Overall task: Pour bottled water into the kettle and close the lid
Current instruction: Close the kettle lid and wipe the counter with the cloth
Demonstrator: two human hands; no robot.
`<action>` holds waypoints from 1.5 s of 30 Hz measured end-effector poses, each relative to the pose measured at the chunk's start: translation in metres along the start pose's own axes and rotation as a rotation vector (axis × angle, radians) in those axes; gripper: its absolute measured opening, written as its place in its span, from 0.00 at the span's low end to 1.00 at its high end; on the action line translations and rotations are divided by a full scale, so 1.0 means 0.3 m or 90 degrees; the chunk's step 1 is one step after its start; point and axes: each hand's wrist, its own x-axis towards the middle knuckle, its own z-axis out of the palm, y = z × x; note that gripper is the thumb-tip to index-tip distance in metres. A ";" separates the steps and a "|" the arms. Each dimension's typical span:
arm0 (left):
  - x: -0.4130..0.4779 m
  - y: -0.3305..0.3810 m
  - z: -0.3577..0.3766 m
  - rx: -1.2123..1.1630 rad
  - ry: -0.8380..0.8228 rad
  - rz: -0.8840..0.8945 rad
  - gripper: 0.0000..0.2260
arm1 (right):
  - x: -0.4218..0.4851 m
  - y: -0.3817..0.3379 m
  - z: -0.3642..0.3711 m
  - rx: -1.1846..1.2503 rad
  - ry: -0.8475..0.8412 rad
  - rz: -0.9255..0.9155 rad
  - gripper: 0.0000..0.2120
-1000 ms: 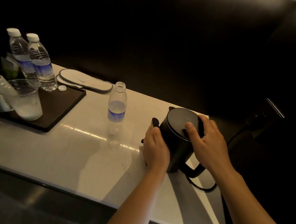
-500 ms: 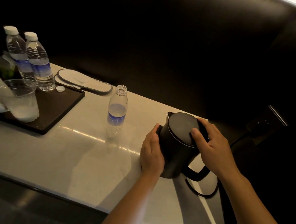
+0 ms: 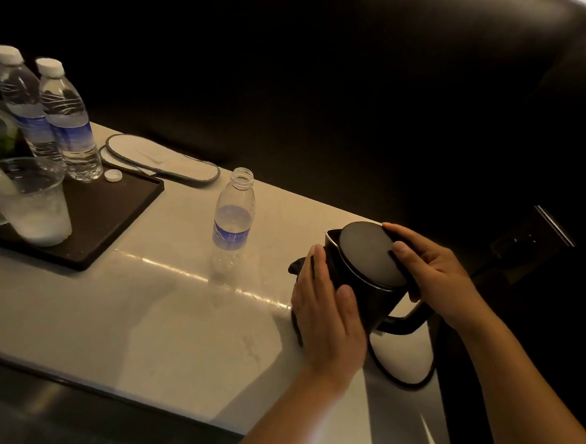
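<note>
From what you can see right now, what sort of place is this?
Most likely a hotel room. A dark tray holds two capped water bottles, thin white slippers lie beside it, and a small black corded kettle is on the same counter.

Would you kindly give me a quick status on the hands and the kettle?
Left hand flat against kettle side. Right hand gripping kettle top, thumb on lid; lid looks down. Open bottle stands clear, left of kettle.

No legible text; open bottle's blue label (image 3: 232,230) probably lettered, blurred.
</note>
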 end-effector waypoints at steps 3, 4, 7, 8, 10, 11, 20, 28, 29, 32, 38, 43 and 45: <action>0.016 -0.088 -0.018 -0.049 -0.004 -0.029 0.23 | 0.005 -0.001 -0.003 0.002 -0.002 0.007 0.21; 0.023 -0.111 -0.024 -0.068 -0.012 -0.049 0.23 | 0.007 -0.002 -0.003 0.003 -0.004 0.007 0.20; 0.048 -0.148 -0.040 -0.105 -0.053 -0.114 0.20 | 0.009 -0.004 -0.004 0.007 -0.009 0.003 0.19; 0.060 -0.148 -0.044 -0.123 -0.063 -0.145 0.19 | 0.009 -0.005 -0.004 0.010 -0.009 0.005 0.19; 0.093 -0.134 -0.047 -0.160 -0.081 -0.212 0.19 | 0.009 -0.007 -0.003 0.015 -0.012 0.006 0.20; 0.108 -0.119 -0.044 -0.169 -0.089 -0.229 0.21 | 0.009 -0.009 -0.003 0.017 -0.014 0.005 0.20; 0.087 -0.052 -0.010 -0.108 -0.043 -0.057 0.22 | 0.021 0.006 -0.008 0.051 -0.012 0.021 0.17; 0.220 -0.154 -0.059 -0.254 -0.281 -0.254 0.21 | 0.034 0.002 -0.009 0.067 -0.003 0.014 0.18; 0.257 -0.146 -0.066 -0.259 -0.322 -0.268 0.21 | 0.034 0.003 -0.009 0.068 -0.001 0.014 0.19; 0.351 -0.120 -0.073 -0.261 -0.418 -0.332 0.22 | 0.033 0.003 -0.007 0.066 0.002 0.017 0.19; 0.362 -0.146 -0.063 -0.253 -0.450 -0.377 0.21 | 0.018 0.002 0.004 0.066 0.022 0.029 0.18; 0.271 -0.171 -0.068 -0.315 -0.370 -0.313 0.20 | -0.007 0.001 0.027 0.059 0.076 0.009 0.13; 0.242 -0.178 -0.064 -0.315 -0.326 -0.295 0.20 | -0.021 0.007 0.042 0.054 0.110 -0.003 0.10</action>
